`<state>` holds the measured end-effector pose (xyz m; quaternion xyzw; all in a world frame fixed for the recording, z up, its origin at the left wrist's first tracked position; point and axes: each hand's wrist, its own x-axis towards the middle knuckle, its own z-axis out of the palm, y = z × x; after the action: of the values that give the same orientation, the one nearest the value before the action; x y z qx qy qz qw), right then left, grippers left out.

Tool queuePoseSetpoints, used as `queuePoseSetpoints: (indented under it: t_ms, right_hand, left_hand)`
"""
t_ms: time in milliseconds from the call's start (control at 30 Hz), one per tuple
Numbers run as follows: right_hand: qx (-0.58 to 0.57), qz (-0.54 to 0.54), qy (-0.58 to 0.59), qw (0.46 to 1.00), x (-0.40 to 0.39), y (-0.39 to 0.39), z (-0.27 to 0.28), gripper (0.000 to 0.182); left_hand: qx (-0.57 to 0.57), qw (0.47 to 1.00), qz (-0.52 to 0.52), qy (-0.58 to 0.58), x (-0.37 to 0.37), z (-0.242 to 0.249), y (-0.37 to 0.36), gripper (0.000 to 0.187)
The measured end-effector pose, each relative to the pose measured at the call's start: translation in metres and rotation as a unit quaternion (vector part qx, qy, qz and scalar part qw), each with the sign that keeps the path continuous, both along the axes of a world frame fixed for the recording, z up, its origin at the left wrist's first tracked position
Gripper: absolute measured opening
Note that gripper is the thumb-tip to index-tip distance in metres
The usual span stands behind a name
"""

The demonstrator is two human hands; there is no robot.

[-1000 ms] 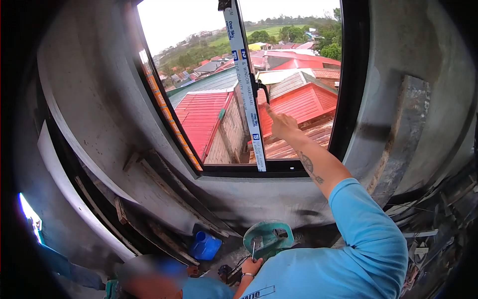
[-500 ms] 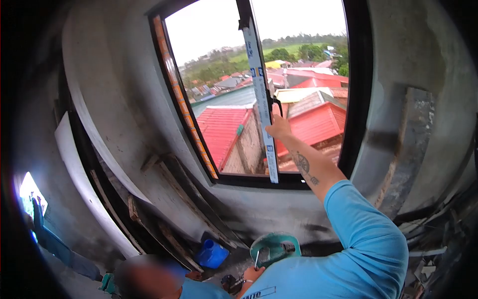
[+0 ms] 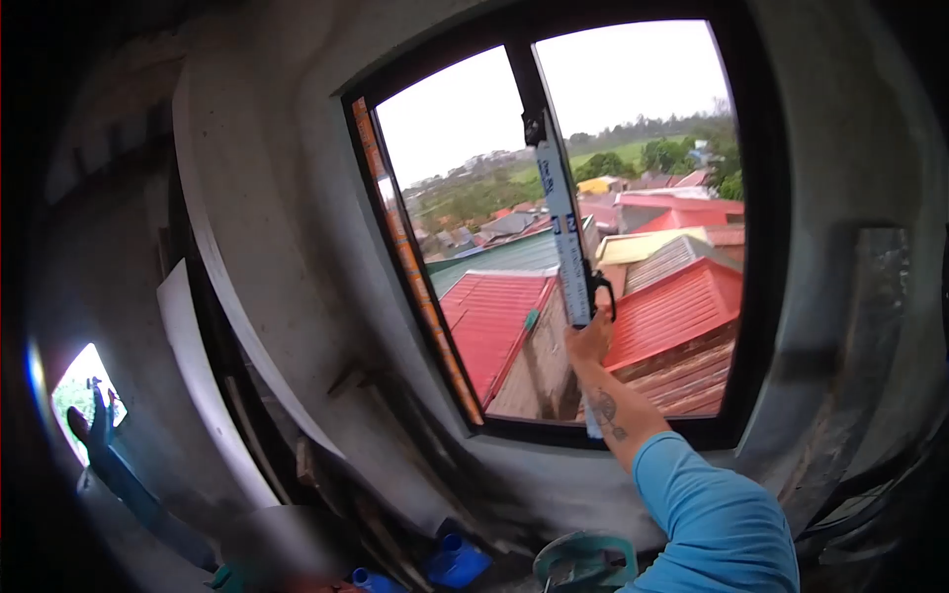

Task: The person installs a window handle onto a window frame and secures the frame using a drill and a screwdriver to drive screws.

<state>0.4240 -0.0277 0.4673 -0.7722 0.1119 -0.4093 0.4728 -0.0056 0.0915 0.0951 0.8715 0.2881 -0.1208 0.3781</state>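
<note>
My right hand reaches up to the middle stile of a sliding window, its fingers closed around the lower part of the black window handle. The fingertips are partly hidden. A strip of printed protective film runs down the stile beside the handle, torn at its top end. The dark window frame surrounds two glass panes. My left hand is not in view.
A green plastic chair and blue containers stand below the window. Boards lean on the left wall, and a plank on the right. A blurred head shows lower left; another person's arm reaches to a small opening.
My view has tilted up and left, so the window sits lower and further right. My right hand stays at the handle. A hand with a thin tool at the bottom has left view.
</note>
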Motion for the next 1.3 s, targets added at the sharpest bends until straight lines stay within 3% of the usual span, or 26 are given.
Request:
queuePoseSetpoints:
  t_ms: [33, 133, 267, 333, 367, 400, 467, 567, 633, 667, 733, 767, 800, 867, 900, 967, 1000, 1033, 1067, 1100, 1133, 1167, 1233, 1300]
  right_hand:
    - [-0.007, -0.038, -0.048, 0.998, 0.003, 0.007, -0.009, 0.067]
    - [0.041, -0.018, -0.056, 0.997, -0.001, 0.019, -0.009, 0.068]
    - [0.02, -0.02, -0.045, 0.999, 0.0, 0.009, -0.012, 0.068]
    - [0.03, -0.006, -0.1, 0.995, 0.003, 0.012, -0.015, 0.065]
    - [0.01, -0.036, -0.199, 0.979, -0.001, 0.017, -0.014, 0.055]
    - [0.004, -0.041, -0.206, 0.978, -0.008, 0.02, 0.004, 0.055]
    - [-0.079, 0.075, -0.43, 0.896, -0.029, 0.016, 0.062, 0.04]
    - [-0.183, 0.085, -0.491, 0.848, -0.021, -0.007, 0.191, 0.026]
    - [-0.255, 0.017, -0.493, 0.832, -0.01, -0.021, 0.26, 0.039]
    - [-0.3, 0.032, -0.426, 0.853, -0.005, -0.028, 0.284, 0.048]
    - [-0.419, -0.021, -0.4, 0.815, 0.01, -0.038, 0.322, 0.051]
    - [-0.451, -0.059, -0.446, 0.771, 0.021, -0.044, 0.333, 0.039]
    - [-0.452, -0.05, -0.442, 0.773, 0.026, -0.046, 0.345, 0.039]
    - [-0.406, 0.144, -0.368, 0.824, 0.03, -0.052, 0.355, 0.028]
    - [-0.357, 0.152, -0.438, 0.811, 0.03, -0.049, 0.347, 0.015]
    - [-0.342, 0.231, -0.351, 0.841, 0.0, -0.049, 0.297, 0.015]
    - [-0.395, 0.201, -0.19, 0.876, -0.01, -0.049, 0.245, 0.02]
    - [-0.355, 0.262, -0.262, 0.858, -0.023, -0.05, 0.177, 0.018]
    - [-0.354, 0.348, -0.245, 0.833, -0.04, -0.05, 0.084, 0.017]
    - [-0.368, 0.432, -0.159, 0.808, -0.064, -0.062, -0.02, 0.015]
    - [-0.383, 0.512, -0.027, 0.768, -0.103, -0.09, -0.123, 0.014]
    - [-0.392, 0.531, 0.233, 0.714, -0.141, -0.128, -0.239, 0.021]
    - [-0.326, 0.528, 0.347, 0.704, -0.261, -0.274, -0.413, 0.022]
    - [-0.238, 0.482, 0.583, 0.61, -0.339, -0.389, -0.43, 0.024]
  left_hand:
    - [0.0, 1.0, 0.002, -0.002, 0.001, 0.0, 0.001, 0.051]
    - [-0.012, 1.0, 0.01, -0.003, 0.004, 0.0, 0.001, 0.051]
    - [-0.023, 1.0, 0.016, -0.005, 0.008, -0.001, 0.003, 0.05]
    - [-0.026, 0.999, 0.02, -0.004, 0.012, -0.002, 0.004, 0.049]
    - [-0.031, 0.999, 0.023, -0.003, 0.014, -0.003, 0.003, 0.049]
    - [-0.034, 0.999, 0.026, -0.002, 0.017, -0.002, 0.003, 0.049]
    - [-0.04, 0.999, 0.031, 0.003, 0.02, -0.002, 0.002, 0.049]
    - [-0.043, 0.998, 0.042, 0.013, 0.02, -0.004, 0.0, 0.048]
    - [-0.049, 0.997, 0.054, 0.017, 0.02, -0.007, -0.003, 0.048]
    - [-0.052, 0.996, 0.064, 0.021, 0.019, -0.006, -0.004, 0.048]
    - [-0.056, 0.995, 0.079, 0.027, 0.015, -0.013, -0.009, 0.047]
    - [-0.059, 0.994, 0.087, 0.03, 0.01, -0.017, -0.011, 0.047]
    - [-0.06, 0.993, 0.097, 0.032, 0.006, -0.022, -0.014, 0.047]
    - [-0.068, 0.991, 0.114, 0.032, -0.006, -0.033, -0.021, 0.046]
    - [-0.075, 0.989, 0.123, 0.026, -0.01, -0.042, -0.026, 0.046]
    - [-0.122, 0.98, 0.154, -0.013, -0.019, -0.084, -0.026, 0.046]
    - [-0.135, 0.975, 0.174, -0.02, -0.021, -0.099, -0.025, 0.046]
    - [-0.007, 0.986, 0.159, 0.052, -0.016, -0.094, -0.034, 0.052]
    - [0.01, 0.99, 0.135, 0.034, -0.002, -0.025, -0.044, 0.051]
    - [-0.004, 0.991, 0.129, 0.022, 0.011, 0.004, -0.049, 0.052]
    - [0.017, 0.993, 0.114, -0.01, 0.02, 0.004, -0.049, 0.051]
    - [0.017, 0.991, 0.116, -0.064, 0.029, 0.016, -0.051, 0.05]
    - [0.014, 0.989, 0.11, -0.094, 0.048, 0.041, -0.052, 0.048]
    - [-0.017, 0.995, 0.072, -0.071, 0.064, 0.062, -0.052, 0.051]
